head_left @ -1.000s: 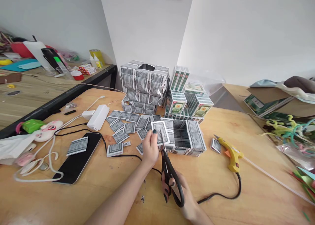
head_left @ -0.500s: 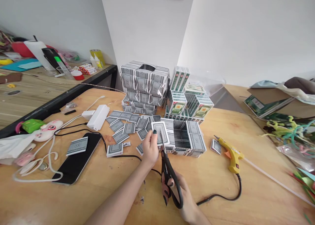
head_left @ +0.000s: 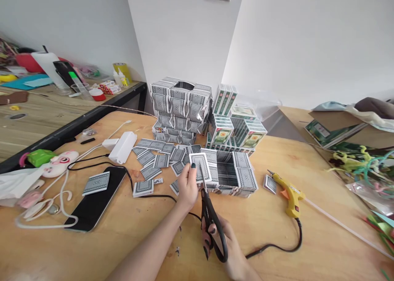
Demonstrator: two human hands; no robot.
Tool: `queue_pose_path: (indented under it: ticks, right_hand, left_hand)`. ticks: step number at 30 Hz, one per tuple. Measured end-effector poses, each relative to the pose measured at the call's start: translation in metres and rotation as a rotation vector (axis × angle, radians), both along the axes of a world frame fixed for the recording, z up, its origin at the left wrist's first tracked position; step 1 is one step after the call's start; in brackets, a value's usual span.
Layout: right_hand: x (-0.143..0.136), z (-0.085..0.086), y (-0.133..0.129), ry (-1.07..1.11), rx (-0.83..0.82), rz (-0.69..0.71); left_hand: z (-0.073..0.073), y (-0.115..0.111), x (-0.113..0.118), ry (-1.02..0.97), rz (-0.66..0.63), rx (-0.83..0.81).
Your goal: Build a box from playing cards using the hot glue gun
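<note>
My left hand (head_left: 187, 186) pinches a grey-patterned playing card (head_left: 197, 162) by its left edge, thumb on top. Black-handled scissors (head_left: 212, 219) are in my right hand (head_left: 227, 240), fingers through the loops, blades pointing away from me and lying across the lower part of the card. Just behind the card stands an open box built of playing cards (head_left: 245, 172), with a dark square hollow. To its left, loose cards (head_left: 161, 160) lie scattered face down. A taller structure of folded cards (head_left: 181, 104) rises behind them.
Stacked green card packs (head_left: 221, 133) stand behind the open box. On the right lies a yellow glue gun (head_left: 291, 195) with a long glue stick and black cord, near a small card pile (head_left: 270, 183). A phone (head_left: 98, 203), a white power strip (head_left: 123, 147) and cables lie on the left.
Almost nothing differs. Both hands keep their hold on the card and the scissors, and the blades look slightly closer together.
</note>
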State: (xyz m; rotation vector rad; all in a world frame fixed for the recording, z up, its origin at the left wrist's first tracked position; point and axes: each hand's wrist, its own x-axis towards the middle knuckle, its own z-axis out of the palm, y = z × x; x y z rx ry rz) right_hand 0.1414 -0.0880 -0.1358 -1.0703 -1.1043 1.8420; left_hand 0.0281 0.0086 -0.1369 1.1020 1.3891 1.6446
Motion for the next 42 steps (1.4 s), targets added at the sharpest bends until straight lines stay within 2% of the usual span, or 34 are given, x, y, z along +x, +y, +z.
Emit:
queue_pose_path:
  ticks: [12, 19, 24, 30, 42]
  right_hand:
    - [0.011, 0.002, 0.0, 0.031, 0.18, 0.1]
    - [0.009, 0.003, 0.001, 0.024, 0.198, 0.085]
    - [0.008, 0.002, 0.003, 0.029, 0.245, 0.075]
    - [0.008, 0.002, 0.003, 0.017, 0.227, 0.059]
    - [0.005, -0.001, 0.003, 0.012, 0.147, 0.013]
  left_hand:
    - [0.005, -0.003, 0.002, -0.054, -0.009, 0.03]
    - [0.004, -0.002, 0.003, -0.07, -0.017, 0.041]
    - [0.003, -0.005, 0.003, -0.002, -0.048, 0.078]
    - [-0.001, -0.007, 0.003, 0.073, -0.08, 0.123]
    - [0.0, -0.007, 0.003, 0.053, -0.087, 0.101]
